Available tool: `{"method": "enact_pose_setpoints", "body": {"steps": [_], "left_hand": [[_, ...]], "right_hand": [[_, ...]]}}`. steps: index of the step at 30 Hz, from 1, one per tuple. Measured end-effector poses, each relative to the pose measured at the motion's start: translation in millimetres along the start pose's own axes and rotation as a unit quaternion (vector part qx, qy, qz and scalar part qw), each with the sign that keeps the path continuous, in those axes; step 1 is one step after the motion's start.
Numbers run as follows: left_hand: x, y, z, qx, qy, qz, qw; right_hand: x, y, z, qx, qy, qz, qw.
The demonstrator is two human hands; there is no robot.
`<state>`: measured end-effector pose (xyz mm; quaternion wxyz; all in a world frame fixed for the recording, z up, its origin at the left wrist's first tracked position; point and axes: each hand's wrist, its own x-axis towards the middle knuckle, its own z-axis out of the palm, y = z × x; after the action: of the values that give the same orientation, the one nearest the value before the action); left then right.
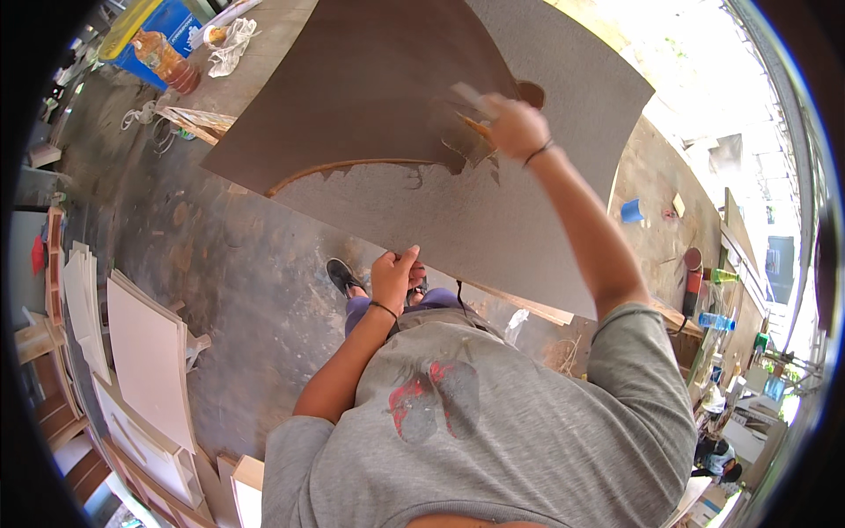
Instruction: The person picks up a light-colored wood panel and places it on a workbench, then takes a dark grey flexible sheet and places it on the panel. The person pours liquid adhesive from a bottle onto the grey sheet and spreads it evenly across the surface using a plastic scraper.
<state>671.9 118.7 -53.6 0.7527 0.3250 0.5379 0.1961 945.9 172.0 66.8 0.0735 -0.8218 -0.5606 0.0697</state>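
Note:
A large grey sheet (563, 220) lies in front of me, much of it covered by a wet-looking dark brown coating (378, 97). Along the coating's ragged near edge runs an amber ridge. My right hand (519, 128) is closed on a pale flat scraper (473, 99), blurred by motion, over the border of the coating. Beside that hand shows a round brown patch or lid (531, 92), partly hidden. At the sheet's near edge my left hand (396, 277) is closed, thumb on the rim and fingers curled; it seems to grip the edge.
A bottle of reddish-brown liquid (167, 62) and a blue-yellow container (150, 31) stand at the far left. Pale panels (150, 352) lean at the lower left. To the right, a bench carries a blue piece (632, 210), a red-brown cylinder (694, 268) and bottles (717, 321).

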Motion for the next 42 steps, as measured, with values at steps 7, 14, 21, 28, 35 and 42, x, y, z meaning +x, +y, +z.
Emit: {"method": "enact_pose_setpoints", "body": {"steps": [7,14,21,28,35,42], "left_hand": [[3.8,-22.9,5.3,-0.029,0.029,0.015,0.999],[4.0,-34.9,1.0,-0.037,0.042,0.023,0.998],[5.7,-30.3,2.9,-0.044,0.023,-0.007,0.999],[11.1,-33.2,-9.1,-0.038,-0.008,-0.005,0.999],[14.0,-29.4,-7.2,-0.038,-0.047,-0.008,0.998],[19.9,-38.9,-3.7,-0.062,-0.052,0.063,0.995]], "right_hand": [[83.1,149.0,6.1,-0.050,0.009,0.136,0.989],[104.4,65.8,47.7,-0.022,-0.024,0.025,0.999],[104.9,-108.9,70.6,-0.026,-0.134,-0.158,0.978],[77.1,-95.3,55.7,-0.015,-0.234,-0.327,0.916],[31.3,95.5,1.3,0.048,-0.212,0.009,0.976],[41.0,-49.7,57.7,0.010,-0.110,-0.026,0.994]]}}
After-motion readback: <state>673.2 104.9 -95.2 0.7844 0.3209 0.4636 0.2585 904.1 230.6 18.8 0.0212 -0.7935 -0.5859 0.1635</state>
